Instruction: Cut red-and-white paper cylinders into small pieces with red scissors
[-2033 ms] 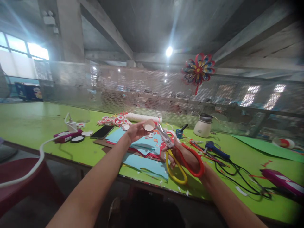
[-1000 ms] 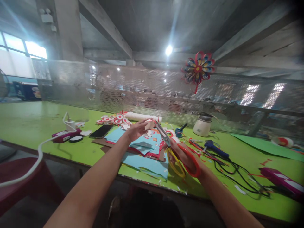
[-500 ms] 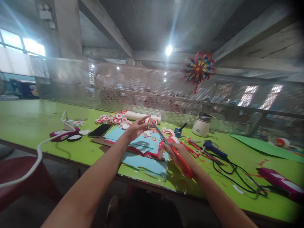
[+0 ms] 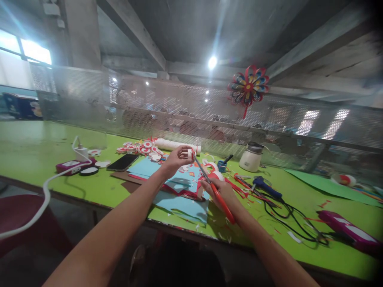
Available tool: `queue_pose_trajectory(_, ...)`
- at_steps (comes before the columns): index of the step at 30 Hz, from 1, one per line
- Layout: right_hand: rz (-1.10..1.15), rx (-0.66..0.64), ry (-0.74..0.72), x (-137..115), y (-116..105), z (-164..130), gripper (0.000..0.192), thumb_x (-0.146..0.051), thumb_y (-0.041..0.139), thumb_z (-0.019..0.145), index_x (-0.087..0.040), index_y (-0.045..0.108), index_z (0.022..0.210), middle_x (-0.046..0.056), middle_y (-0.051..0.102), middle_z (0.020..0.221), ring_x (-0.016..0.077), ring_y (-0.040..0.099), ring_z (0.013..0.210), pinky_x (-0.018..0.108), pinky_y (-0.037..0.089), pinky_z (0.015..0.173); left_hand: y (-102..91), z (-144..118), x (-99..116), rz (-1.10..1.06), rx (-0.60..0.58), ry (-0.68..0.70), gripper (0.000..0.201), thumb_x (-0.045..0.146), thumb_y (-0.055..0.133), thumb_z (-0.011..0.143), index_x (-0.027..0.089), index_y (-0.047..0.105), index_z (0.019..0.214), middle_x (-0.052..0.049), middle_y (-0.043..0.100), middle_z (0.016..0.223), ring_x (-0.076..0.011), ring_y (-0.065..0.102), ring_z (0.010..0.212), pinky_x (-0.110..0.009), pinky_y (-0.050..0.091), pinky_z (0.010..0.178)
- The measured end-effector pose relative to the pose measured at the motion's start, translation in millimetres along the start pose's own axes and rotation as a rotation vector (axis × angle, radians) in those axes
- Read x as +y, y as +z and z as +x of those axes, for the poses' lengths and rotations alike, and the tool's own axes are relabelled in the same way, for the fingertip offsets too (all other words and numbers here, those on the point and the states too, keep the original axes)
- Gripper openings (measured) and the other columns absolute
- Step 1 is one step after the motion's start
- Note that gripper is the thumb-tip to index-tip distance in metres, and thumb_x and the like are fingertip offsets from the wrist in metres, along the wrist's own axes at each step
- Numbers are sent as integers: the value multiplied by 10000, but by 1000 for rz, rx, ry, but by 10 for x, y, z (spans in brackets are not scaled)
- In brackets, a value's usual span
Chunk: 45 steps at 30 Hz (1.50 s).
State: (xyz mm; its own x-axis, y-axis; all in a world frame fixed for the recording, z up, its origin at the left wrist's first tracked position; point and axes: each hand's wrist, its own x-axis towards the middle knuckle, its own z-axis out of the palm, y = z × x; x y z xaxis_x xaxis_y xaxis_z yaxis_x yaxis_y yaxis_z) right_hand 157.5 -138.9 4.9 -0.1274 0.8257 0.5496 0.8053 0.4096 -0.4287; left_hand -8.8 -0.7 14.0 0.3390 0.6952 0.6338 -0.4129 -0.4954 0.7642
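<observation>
Scissors [image 4: 214, 187] sit gripped in our right hand [image 4: 220, 191], handles now squeezed together where they stood spread two seconds ago, blades up against the small white disc [image 4: 189, 153], so we judge a cut is being closed. Our left hand [image 4: 176, 158] pinches that disc in its fingertips above the blue sheets [image 4: 179, 201], and it has turned edge-on since then. Beyond lie a phone [image 4: 122, 162], a white jug [image 4: 250, 158] and a pinwheel [image 4: 249, 86] on the mesh.

Green tabletop [image 4: 36, 147]; perforated metal screen [image 4: 179, 107] behind; concrete ceiling beams [image 4: 131, 32]; one ceiling lamp [image 4: 212, 62]; bright window [image 4: 18, 48] far left; paper pinwheel [image 4: 248, 86] on screen.
</observation>
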Motion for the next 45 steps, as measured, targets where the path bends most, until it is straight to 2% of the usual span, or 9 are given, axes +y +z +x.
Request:
queue_pose_trajectory(7,10,-9,17,-27,-35,-16,383,-465,476,829,-153,687,893,52,689,721,196,620,660,254,438,599,1,-18,45,4,-39,-69,626,215,743,597,154,527,1181,-105,628,967,-191,576,894,-344,440,802)
queue_pose_trajectory(15,-14,-10,27,-21,-18,-14,388,-464,482,829,-147,688,915,61,699,748,213,636,689,268,442,615,13,-27,83,30,-27,-64,636,221,748,580,148,541,1177,-108,630,986,-192,578,895,-331,447,788)
queue_pose_trajectory(23,-45,-17,20,-43,-20,-17,346,-434,473,841,-154,676,823,50,689,719,194,616,648,246,417,564,19,-24,66,35,-29,-79,641,217,749,580,142,533,1179,-115,645,973,-208,586,909,-340,452,783)
queue_pose_trajectory(31,-74,5,-32,37,20,-29,388,-474,439,853,-161,664,812,41,681,705,194,611,622,252,399,552,14,-27,68,36,-30,-111,652,220,759,572,138,529,1177,-125,650,969,-215,599,893,-346,454,763)
queue_pose_trajectory(45,-108,-5,-6,37,13,-20,392,-478,436,850,-161,657,785,52,685,717,211,625,652,256,410,561,12,-31,67,53,-28,-141,656,219,764,570,142,530,1178,-94,659,898,-199,611,827,-340,458,740)
